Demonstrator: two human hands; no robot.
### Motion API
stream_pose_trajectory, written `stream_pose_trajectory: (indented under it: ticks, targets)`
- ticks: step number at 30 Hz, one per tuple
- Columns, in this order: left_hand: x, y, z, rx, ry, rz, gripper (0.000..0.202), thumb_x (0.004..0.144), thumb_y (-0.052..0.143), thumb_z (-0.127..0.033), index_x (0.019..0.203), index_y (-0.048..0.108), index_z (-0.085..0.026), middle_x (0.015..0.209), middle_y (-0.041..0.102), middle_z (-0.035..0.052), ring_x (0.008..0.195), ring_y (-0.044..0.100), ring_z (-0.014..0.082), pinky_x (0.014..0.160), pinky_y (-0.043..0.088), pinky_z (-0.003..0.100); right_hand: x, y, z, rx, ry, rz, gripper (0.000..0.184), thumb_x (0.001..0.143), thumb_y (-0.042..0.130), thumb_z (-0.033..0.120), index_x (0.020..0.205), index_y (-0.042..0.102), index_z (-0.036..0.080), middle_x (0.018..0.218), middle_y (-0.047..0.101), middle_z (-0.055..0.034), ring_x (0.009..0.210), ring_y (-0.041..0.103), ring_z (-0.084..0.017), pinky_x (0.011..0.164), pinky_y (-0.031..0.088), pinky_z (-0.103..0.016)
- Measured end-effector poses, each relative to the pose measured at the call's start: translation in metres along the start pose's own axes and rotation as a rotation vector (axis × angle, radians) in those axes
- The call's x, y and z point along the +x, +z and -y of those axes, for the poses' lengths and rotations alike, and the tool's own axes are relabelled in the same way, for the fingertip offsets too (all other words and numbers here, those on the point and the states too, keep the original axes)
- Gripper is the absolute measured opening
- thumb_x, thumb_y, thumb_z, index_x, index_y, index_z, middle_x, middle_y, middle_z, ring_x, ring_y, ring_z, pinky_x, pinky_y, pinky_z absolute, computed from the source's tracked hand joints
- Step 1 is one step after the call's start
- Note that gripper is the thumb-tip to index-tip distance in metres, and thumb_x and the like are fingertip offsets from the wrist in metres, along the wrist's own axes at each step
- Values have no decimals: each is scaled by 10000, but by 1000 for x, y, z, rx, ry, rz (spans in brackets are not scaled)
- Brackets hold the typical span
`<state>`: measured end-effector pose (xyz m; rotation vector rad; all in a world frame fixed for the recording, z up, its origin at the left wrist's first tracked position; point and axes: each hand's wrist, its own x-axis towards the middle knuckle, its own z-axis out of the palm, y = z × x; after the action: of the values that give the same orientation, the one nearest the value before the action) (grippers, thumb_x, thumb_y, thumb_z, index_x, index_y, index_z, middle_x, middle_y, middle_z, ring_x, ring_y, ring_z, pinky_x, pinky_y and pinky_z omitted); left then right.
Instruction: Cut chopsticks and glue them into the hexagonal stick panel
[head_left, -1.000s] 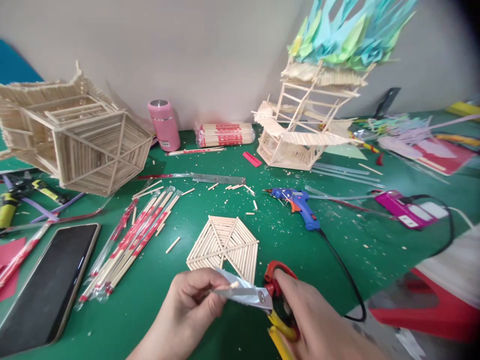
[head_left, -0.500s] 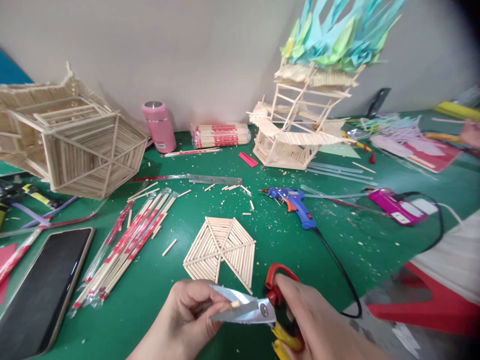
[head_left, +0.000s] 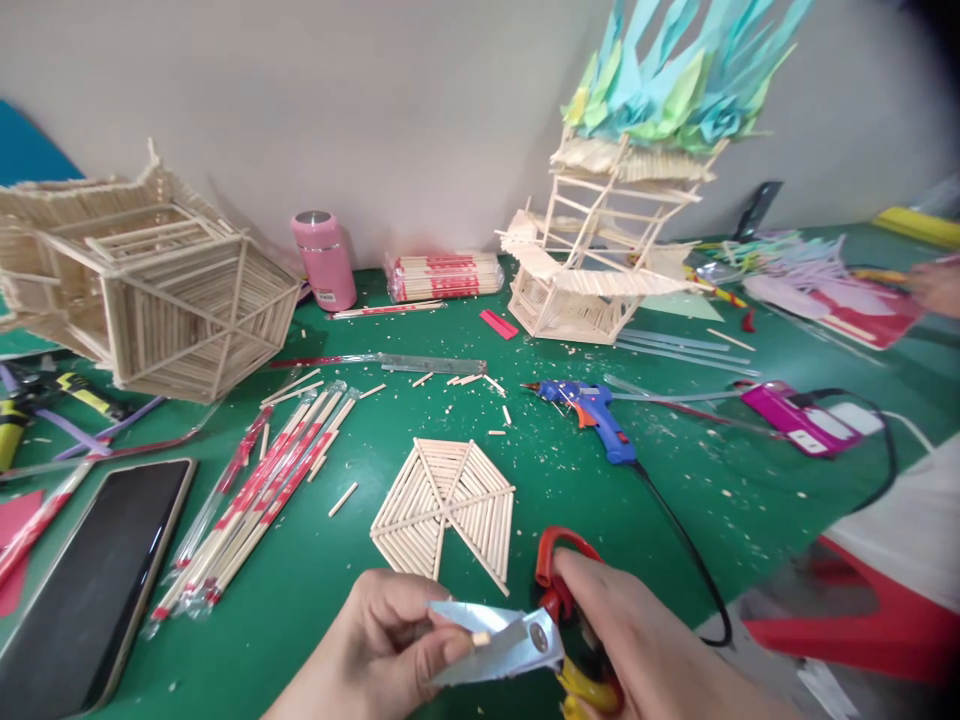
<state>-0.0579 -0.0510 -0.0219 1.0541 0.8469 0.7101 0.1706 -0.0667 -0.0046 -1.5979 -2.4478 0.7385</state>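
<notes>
My right hand (head_left: 630,640) grips a pair of scissors (head_left: 517,640) with red and yellow handles, blades spread and pointing left. A short piece of wooden stick (head_left: 481,638) lies between the blades. My left hand (head_left: 390,640) pinches that stick, and most of it is hidden by the fingers. Just beyond both hands, a flat panel of glued wooden sticks (head_left: 420,500) rests on the green table. It is a polygon with spokes, and the wedge facing me is unfilled.
Packaged chopsticks (head_left: 262,500) and a phone (head_left: 97,570) lie left. A blue glue gun (head_left: 592,405) with a cord lies right. Stick models (head_left: 210,310) stand at the back, beside a pink flask (head_left: 322,260). Another person's hand (head_left: 937,285) shows at far right.
The view has shifted slightly, so the things on the table appear a little lower and to the right. The scissors remain around the stick, with both hands in nearly the same pose.
</notes>
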Motion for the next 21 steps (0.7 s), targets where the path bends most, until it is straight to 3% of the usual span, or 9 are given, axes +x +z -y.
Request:
stream_pose_trajectory:
  ticks: [3,6,8,10,12,14,18,21]
  targets:
    - [4,0,6,-31,11,-50,251,761,623,-395,626,657,-186,481,477,-28,439,368,62,420,304,172,0,0,2,-2,16,8,246,542,486,143,770,426,212,649,619,-52,537,596,-215,468,486,-321]
    - [9,2,9,149,226,-197,120,807,580,-275,759,675,-219,579,616,-6,505,524,85,489,410,168,2,1,7,2,50,-39,210,593,479,156,791,435,210,649,618,-53,565,610,-219,485,498,-314]
    - [10,3,8,330,390,-281,138,806,558,-167,835,671,-240,661,666,-5,565,579,92,534,437,162,4,0,11,27,58,-69,186,623,471,163,800,440,210,654,616,-53,579,614,-214,494,503,-304]
    - [8,2,4,431,484,-283,192,788,555,-110,859,669,-246,702,683,-8,601,599,94,564,442,158,5,-1,12,49,57,-70,182,626,476,171,802,445,206,668,617,-61,588,613,-213,504,510,-305]
    - [5,1,0,398,450,-220,148,794,560,-148,826,678,-232,671,674,-7,594,589,97,564,436,160,6,-3,11,54,57,-56,207,611,492,175,814,457,196,700,622,-81,615,617,-222,517,521,-315]
    - [3,-1,-2,271,294,-167,134,800,584,-260,738,690,-206,626,646,1,562,543,94,521,411,160,6,-4,9,45,46,-38,217,604,498,172,818,465,192,736,628,-99,644,622,-231,521,526,-321]
    - [3,-4,-1,14,-7,-45,335,748,623,-451,586,678,-164,488,490,-23,457,359,54,435,304,160,3,-5,4,6,30,-11,223,559,500,150,775,474,194,752,639,-110,639,622,-244,524,526,-344]
    - [6,-4,5,-13,-12,-32,361,743,616,-482,596,670,-157,462,444,-37,440,340,48,429,283,160,2,-2,3,8,59,19,239,544,517,165,782,495,179,713,644,-105,595,617,-244,532,529,-361]
